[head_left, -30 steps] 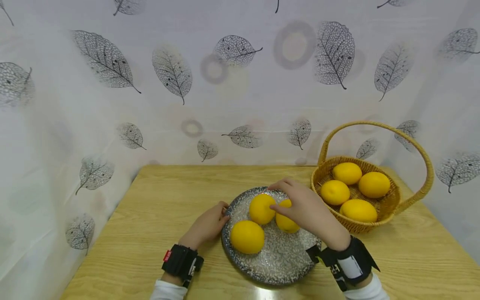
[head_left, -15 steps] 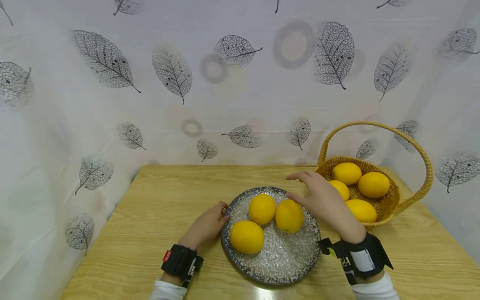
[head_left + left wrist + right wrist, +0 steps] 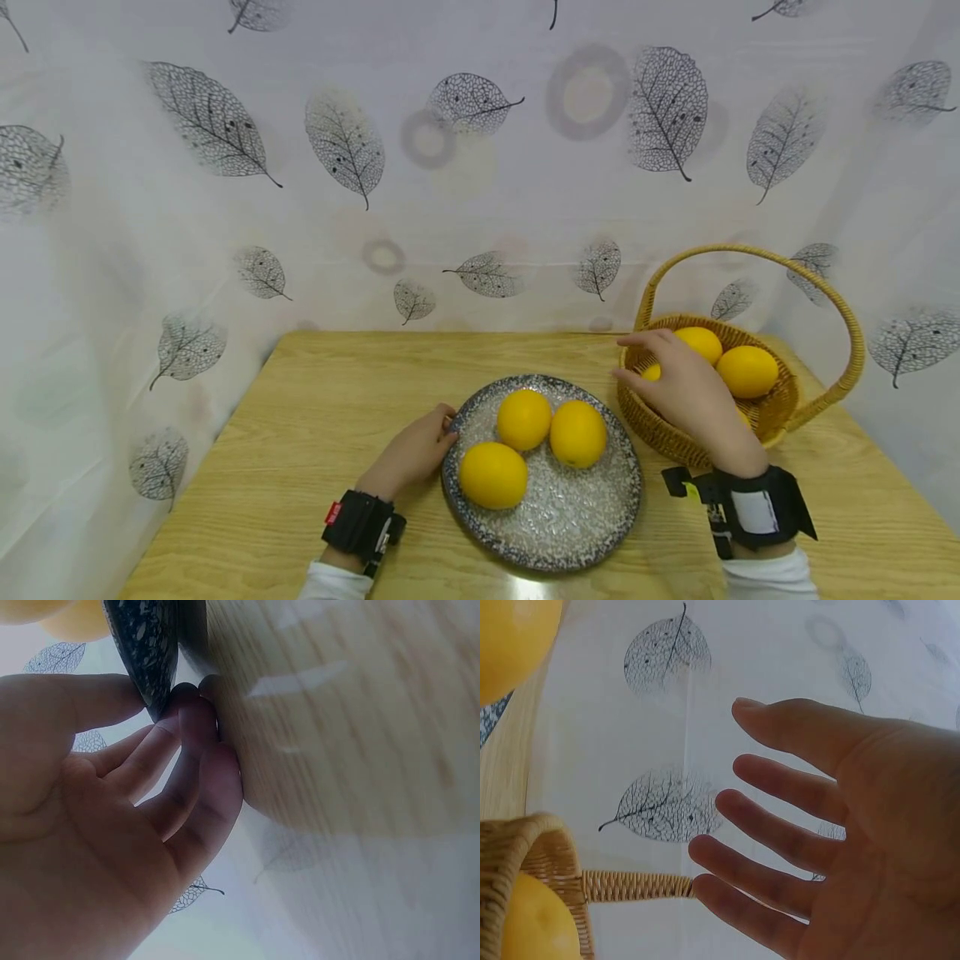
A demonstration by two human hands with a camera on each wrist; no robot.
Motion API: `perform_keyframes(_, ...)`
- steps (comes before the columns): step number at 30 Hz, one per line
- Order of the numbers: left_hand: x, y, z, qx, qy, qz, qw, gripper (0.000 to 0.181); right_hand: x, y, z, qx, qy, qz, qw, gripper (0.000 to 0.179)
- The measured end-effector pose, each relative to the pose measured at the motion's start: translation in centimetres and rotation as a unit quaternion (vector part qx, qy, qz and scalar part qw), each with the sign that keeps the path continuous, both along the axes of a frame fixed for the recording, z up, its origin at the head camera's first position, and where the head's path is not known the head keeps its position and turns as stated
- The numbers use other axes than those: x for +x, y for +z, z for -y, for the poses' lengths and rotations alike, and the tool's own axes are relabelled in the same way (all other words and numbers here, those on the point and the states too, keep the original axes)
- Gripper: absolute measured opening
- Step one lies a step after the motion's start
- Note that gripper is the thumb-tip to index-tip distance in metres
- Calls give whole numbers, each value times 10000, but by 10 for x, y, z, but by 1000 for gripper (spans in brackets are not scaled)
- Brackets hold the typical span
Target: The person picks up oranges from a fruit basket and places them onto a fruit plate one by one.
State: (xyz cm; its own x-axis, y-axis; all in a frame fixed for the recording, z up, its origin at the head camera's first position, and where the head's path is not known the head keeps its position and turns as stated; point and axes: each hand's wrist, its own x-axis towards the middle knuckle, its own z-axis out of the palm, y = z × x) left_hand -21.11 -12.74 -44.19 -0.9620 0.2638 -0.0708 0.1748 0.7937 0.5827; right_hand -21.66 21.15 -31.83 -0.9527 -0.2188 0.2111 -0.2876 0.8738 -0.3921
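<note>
Yellow basket fruits (image 3: pixel 747 372), head view: inside the woven basket (image 3: pixel 651 427), on the right of the table (image 3: pixel 300 467). The right one's long axis runs roughly left to right; the left one is too covered to judge.
Right hand (image 3: pixel 686 392), head view: much the nearer hand to these fruits, above the basket's left part, screening most of the left and near fruits. Thumb and fingers are apart with nothing between them; contact with a fruit cannot be told.
Left hand (image 3: pixel 412 450), head view: well to the left of the basket, at the left rim of the speckled plate (image 3: pixel 570 525).
Plate fruits (image 3: pixel 493 475), head view: three in a cluster on the plate, left of the right hand.
Since half a second ago, head view: the right hand has shifted right, from the plate's far right edge to over the basket; left hand, plate and its three fruits look unchanged.
Plate rim, left wrist view: pinched between the left thumb and fingers.
Palm, right wrist view: bare, fingers spread; basket handle (image 3: pixel 637 886) beyond the fingertips, touching or not unclear.
</note>
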Motion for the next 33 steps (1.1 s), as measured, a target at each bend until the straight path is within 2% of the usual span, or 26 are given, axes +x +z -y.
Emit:
perform_keyframes(8, 0, 2, 0, -5, 33, -11, 10000, 34, -2, 3, -18, -280, -87, 237, 9993, 54)
perform_keyframes(13, -1, 0, 0, -12, 31, -13, 10000, 34, -5, 1, -28, -211, -249, 144, 9994, 54)
perform_keyframes(18, -2, -3, 0, -13, 37, 4, 10000, 34, -6, 0, -38, -180, -364, 95, 9991, 63)
perform_keyframes(26, -1, 0, 0, -10, 37, -40, 10000, 34, -6, -3, -48, -152, -586, -27, 9982, 65)
perform_keyframes(33, 0, -2, 0, 35, -4, -35, 10000, 34, -6, -6, -54, -67, -732, 50, 9973, 69)
